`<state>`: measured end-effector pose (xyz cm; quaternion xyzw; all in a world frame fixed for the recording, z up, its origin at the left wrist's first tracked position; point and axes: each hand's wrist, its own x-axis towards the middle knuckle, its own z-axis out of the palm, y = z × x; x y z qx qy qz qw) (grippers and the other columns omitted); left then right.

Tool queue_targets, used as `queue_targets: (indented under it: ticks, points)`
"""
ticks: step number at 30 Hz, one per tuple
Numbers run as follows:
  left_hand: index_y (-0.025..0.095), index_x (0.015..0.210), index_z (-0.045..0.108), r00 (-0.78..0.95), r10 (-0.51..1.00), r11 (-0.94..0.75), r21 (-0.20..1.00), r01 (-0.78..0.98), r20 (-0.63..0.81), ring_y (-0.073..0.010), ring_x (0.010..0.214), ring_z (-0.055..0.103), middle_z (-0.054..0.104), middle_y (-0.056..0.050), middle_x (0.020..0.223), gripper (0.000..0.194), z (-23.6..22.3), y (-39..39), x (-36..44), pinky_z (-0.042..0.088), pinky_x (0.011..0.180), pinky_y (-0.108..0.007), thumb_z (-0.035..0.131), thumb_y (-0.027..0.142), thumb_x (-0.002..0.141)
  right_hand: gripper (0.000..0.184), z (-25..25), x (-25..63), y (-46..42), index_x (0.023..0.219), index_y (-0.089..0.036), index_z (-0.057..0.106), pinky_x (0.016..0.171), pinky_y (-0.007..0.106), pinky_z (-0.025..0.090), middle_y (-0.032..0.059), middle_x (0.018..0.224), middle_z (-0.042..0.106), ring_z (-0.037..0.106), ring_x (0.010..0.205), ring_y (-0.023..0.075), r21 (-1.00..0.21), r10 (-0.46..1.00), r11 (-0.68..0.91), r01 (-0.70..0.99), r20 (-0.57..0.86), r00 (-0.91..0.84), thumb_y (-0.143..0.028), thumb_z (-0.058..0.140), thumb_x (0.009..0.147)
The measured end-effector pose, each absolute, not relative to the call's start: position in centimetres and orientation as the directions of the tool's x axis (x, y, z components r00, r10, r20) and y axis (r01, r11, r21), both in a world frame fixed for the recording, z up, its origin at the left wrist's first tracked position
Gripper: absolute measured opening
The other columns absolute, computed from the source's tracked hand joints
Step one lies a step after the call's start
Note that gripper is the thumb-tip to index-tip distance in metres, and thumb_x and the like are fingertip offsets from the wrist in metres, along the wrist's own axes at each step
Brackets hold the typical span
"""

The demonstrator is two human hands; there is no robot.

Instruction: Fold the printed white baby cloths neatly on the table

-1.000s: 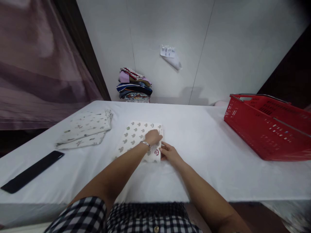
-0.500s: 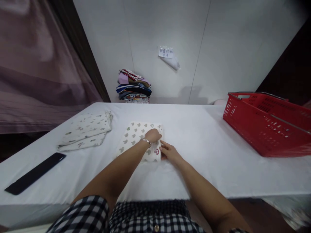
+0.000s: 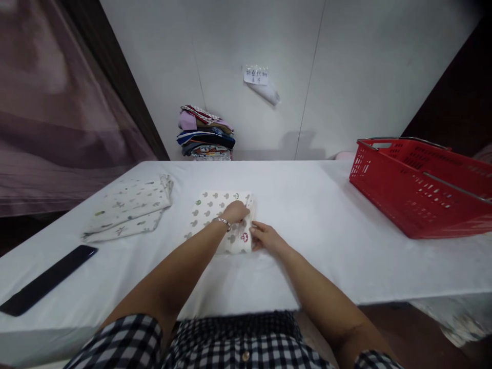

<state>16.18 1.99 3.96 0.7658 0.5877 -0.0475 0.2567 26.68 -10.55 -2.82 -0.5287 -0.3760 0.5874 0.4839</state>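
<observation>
A folded white cloth [image 3: 209,214] printed with grey mushrooms and a red one lies flat in front of me. My left hand [image 3: 235,211], with a bracelet at the wrist, reaches over it and is closed on its right side; the fingertips are partly hidden. Lower along the same edge, my right hand [image 3: 265,237] has its thumb and fingers closed on the cloth's border. To the left rests another white cloth [image 3: 128,207] with a leaf-like print, loosely folded and apart from both hands.
A white-covered table [image 3: 307,205] carries everything. On its left lies a long black flat object [image 3: 48,279]. A red basket [image 3: 418,189] with metal handles stands at the right. Folded fabrics [image 3: 207,133] are stacked by the back wall, below a paper sign [image 3: 256,77].
The view has shifted slightly, so everything sits a little further left. Both hands stay at the right edge of the mushroom cloth, with little other visible movement.
</observation>
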Motion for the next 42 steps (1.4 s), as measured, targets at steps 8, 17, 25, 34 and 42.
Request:
queue_targets:
  ticks: [8, 17, 25, 34, 42]
  points:
    - [0.012, 0.077, 0.062, 0.302, 0.867, -0.160, 0.352, 0.922, -0.396, -0.0163, 0.058, 0.065, 0.069, -0.011, 0.077, 0.015, 4.5, 1.9, 16.4, 0.051, 0.058, -0.024, 0.055, 0.024, 0.072, 0.013, -1.0, 28.6, -7.9, 0.072, -0.015, 0.063, 0.036, 0.018, 0.033, 0.0009, 0.069, 0.065, 0.050, 0.042, 0.0062, -0.978, 0.948, -0.210, -0.003, -0.204, 0.245, -0.024, 0.058, 0.080]
    - [0.012, 0.074, 0.061, 0.299, 0.868, -0.131, 0.397, 0.909, -0.396, -0.0169, 0.062, 0.066, 0.068, -0.011, 0.076, 0.014, 4.4, 2.0, 16.2, 0.050, 0.054, -0.022, 0.052, 0.022, 0.071, 0.027, -2.7, 27.6, -3.4, 0.052, -0.017, 0.052, 0.032, 0.020, 0.024, -0.0018, 0.039, 0.052, 0.039, 0.029, 0.0070, -0.932, 0.938, -0.338, 0.133, -0.321, 0.131, -0.028, 0.065, 0.074]
    - [0.014, 0.079, 0.060, 0.316, 0.865, -0.138, 0.422, 0.896, -0.390, -0.0156, 0.061, 0.066, 0.069, -0.010, 0.081, 0.013, 4.2, 2.2, 15.9, 0.049, 0.051, -0.020, 0.054, 0.022, 0.070, 0.019, -4.3, 27.2, -3.6, 0.059, -0.019, 0.051, 0.039, 0.020, 0.031, -0.0065, 0.042, 0.050, 0.043, 0.035, 0.0074, -0.992, 0.975, -0.108, 0.067, -0.093, 0.201, -0.028, 0.061, 0.072]
    - [0.009, 0.080, 0.064, 0.278, 0.859, -0.094, 0.402, 0.911, -0.429, -0.0162, 0.054, 0.064, 0.068, -0.011, 0.070, 0.027, 3.7, 3.3, 16.2, 0.049, 0.048, -0.021, 0.056, 0.034, 0.076, 0.007, -2.4, 26.9, -4.5, 0.069, -0.016, 0.060, 0.036, 0.020, 0.022, -0.0054, 0.049, 0.054, 0.039, 0.035, 0.0054, -0.952, 0.973, -0.209, -0.225, -0.226, 0.048, -0.022, 0.062, 0.066]
    - [0.009, 0.075, 0.065, 0.243, 0.860, -0.067, 0.372, 0.926, -0.448, -0.0188, 0.054, 0.066, 0.069, -0.013, 0.067, 0.020, 3.4, 3.8, 16.1, 0.050, 0.050, -0.022, 0.054, 0.026, 0.072, 0.008, -2.8, 27.8, -4.4, 0.072, -0.016, 0.059, 0.032, 0.019, 0.016, -0.0047, 0.047, 0.056, 0.039, 0.031, 0.0051, -0.945, 0.939, -0.279, -0.169, -0.305, 0.157, -0.023, 0.061, 0.070]
